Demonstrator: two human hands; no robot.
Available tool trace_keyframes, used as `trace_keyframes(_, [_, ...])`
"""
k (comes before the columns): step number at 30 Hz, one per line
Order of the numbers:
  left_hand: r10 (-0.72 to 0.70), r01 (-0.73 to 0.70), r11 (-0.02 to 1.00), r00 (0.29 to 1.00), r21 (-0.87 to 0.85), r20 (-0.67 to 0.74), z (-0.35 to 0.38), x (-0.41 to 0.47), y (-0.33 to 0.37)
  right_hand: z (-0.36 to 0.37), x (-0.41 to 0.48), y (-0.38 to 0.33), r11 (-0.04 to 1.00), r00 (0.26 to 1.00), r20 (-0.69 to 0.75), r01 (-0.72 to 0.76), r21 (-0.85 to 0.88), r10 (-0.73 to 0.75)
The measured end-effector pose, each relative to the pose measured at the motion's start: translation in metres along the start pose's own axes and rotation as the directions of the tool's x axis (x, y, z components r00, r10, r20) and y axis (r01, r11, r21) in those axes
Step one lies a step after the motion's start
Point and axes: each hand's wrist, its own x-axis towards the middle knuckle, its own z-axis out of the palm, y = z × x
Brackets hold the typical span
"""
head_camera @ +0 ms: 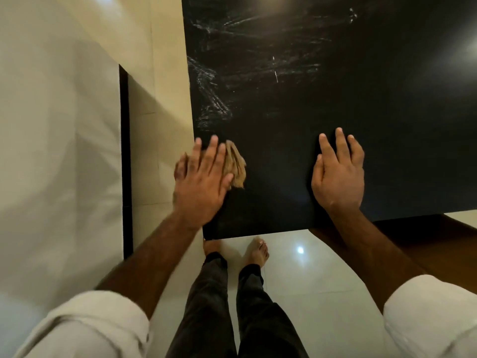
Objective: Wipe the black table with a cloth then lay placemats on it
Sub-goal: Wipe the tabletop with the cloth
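Black table showed streaks; the left hand, fingers flat, pressed a tan cloth near its left edge, the right hand lay flat. Overlapping strokes would likely clear smears.

The left hand presses a tan cloth flat on the black table near its left edge. The right hand rests flat, fingers straight, well right. Whitish streaks lie farther back.

Glossy pale tiled floor, near, carrying a bright light reflection. Pale wall panel at left, edged by a vertical black strip. Brown wooden surface at near right.
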Motion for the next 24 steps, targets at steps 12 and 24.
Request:
trace_keyframes(12, [0.289,-0.291,0.956,0.956,0.028,0.059,0.009,-0.030,0.073,-0.003,-0.002,0.000,1.000,0.999,0.039,-0.011,-0.004,0.011])
trace_keyframes(24, [-0.061,0.060,0.998,0.996,-0.012,-0.070,-0.011,0.066,-0.003,-0.003,0.000,-0.003,1.000,1.000,0.027,-0.004,-0.005,0.004])
